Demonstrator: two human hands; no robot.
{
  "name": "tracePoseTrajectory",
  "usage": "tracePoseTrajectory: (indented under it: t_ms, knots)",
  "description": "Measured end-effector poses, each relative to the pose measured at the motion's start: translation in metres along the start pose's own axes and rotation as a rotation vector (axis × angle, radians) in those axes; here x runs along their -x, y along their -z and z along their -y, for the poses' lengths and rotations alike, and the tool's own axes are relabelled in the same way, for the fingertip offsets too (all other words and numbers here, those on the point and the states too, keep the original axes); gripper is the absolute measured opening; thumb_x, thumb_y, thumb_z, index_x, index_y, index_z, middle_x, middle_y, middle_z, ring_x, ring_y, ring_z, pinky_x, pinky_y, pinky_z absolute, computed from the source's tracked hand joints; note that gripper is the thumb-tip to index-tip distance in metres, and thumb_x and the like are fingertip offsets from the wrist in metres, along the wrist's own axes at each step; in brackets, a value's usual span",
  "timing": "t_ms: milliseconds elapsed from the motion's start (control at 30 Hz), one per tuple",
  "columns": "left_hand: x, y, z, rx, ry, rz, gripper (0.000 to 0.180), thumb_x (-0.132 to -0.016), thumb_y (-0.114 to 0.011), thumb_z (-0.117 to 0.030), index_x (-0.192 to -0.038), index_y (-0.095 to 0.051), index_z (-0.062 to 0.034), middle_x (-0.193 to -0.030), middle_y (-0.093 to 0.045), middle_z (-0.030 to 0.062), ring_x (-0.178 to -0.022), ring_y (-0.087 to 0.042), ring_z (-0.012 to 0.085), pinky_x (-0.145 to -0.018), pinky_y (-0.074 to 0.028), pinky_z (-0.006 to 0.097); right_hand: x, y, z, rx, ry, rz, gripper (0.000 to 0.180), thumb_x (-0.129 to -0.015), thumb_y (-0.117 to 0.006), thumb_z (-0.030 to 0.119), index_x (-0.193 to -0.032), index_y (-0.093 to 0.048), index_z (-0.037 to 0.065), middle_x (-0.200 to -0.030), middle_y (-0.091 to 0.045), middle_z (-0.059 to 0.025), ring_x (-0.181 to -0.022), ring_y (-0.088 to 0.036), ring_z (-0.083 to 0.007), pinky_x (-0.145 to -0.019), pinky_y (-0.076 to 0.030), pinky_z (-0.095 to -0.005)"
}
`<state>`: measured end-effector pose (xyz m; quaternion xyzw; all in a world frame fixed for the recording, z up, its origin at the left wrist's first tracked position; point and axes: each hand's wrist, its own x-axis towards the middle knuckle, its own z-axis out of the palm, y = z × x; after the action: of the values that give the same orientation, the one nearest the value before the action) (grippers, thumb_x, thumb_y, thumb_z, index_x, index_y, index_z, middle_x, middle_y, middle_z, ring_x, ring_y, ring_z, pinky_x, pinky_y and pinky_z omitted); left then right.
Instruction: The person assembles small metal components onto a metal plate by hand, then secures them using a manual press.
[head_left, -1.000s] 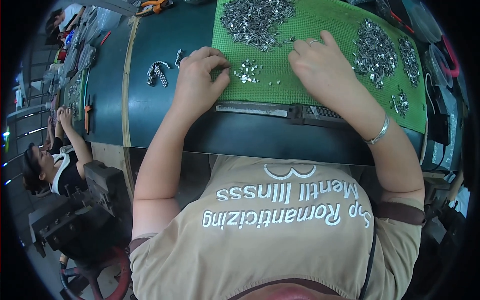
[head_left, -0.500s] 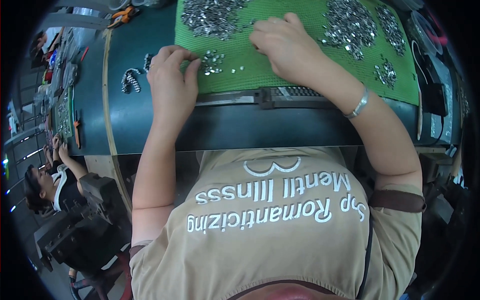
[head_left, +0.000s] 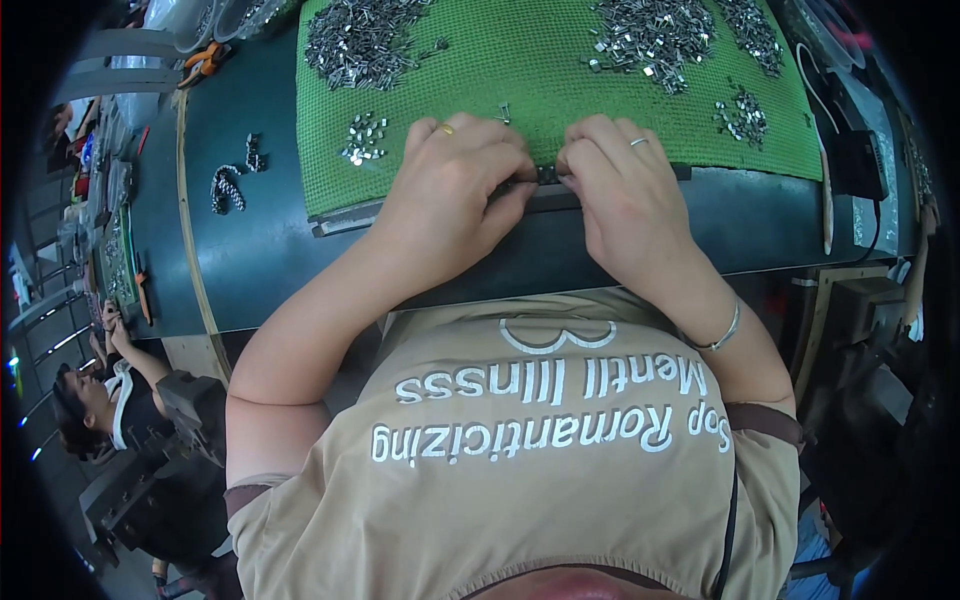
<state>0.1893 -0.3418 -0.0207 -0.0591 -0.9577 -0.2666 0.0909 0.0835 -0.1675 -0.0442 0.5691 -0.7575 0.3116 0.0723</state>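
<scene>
Now both hands are close together at the dark metal bar (head_left: 553, 196), which lies along the near edge of the green mat (head_left: 480, 65) on the desk (head_left: 262, 245). The left hand (head_left: 455, 175) has its thumb and fingers curled inward there, and the right hand (head_left: 625, 185) faces it with bent fingers; between the two sets of fingertips is only a narrow gap. Since the fingers cover the place of contact, I cannot tell whether either grip is closed on a small part or only presses on the bar.

For such fine handling, I would advise to let one hand steady the bar while the other makes the small adjustment, with light and even pressure. The fingertips should stay low, and the gap should be open enough that the eyes can check the alignment. If force is needed, it is better to apply it straight, because a sideways push may shift the bar or flip a tiny piece away.

The small silver pile (head_left: 363, 140) lies left of the left hand, and a loose metal piece (head_left: 504, 112) lies just beyond its knuckles. Probably the wrists should turn gently, so that neither is brushed aside.
</scene>
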Motion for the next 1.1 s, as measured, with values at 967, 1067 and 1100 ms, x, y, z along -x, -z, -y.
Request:
tracePoseTrajectory:
  t_ms: [967,1067,1100]
  knots:
    - [0.033,0.034,0.036,-0.341,0.266,-0.194,0.01,-0.073,-0.076,-0.012,-0.083,-0.076,-0.0104,-0.109,-0.062,0.0049,-0.109,-0.054,0.0262,-0.09,-0.035,0.051,-0.104,-0.056,0.016,-0.007,0.171,0.3,0.01,-0.075,-0.064,0.004,-0.074,-0.071,0.011,-0.085,-0.067,-0.0052,-0.092,-0.063,-0.0249,-0.082,-0.039,-0.041]
    - [0.029,0.029,0.033,-0.35,0.315,-0.218,0.011,-0.074,-0.076,-0.011,-0.084,-0.076,-0.0083,-0.106,-0.063,0.0054,-0.107,-0.054,0.0263,-0.087,-0.036,0.05,-0.097,-0.052,0.011,-0.035,0.189,0.243,0.006,-0.077,-0.063,0.003,-0.078,-0.066,0.008,-0.085,-0.061,-0.0061,-0.09,-0.059,-0.0262,-0.081,-0.037,-0.0405]
    - [0.028,0.028,0.033,-0.339,0.313,-0.218,0.011,-0.074,-0.076,-0.011,-0.084,-0.076,-0.0083,-0.106,-0.063,0.0054,-0.107,-0.054,0.0263,-0.087,-0.036,0.05,-0.095,-0.049,0.009,-0.046,0.203,0.203,0.004,-0.079,-0.062,0.003,-0.081,-0.06,0.006,-0.084,-0.055,-0.0067,-0.088,-0.055,-0.0275,-0.08,-0.035,-0.04]
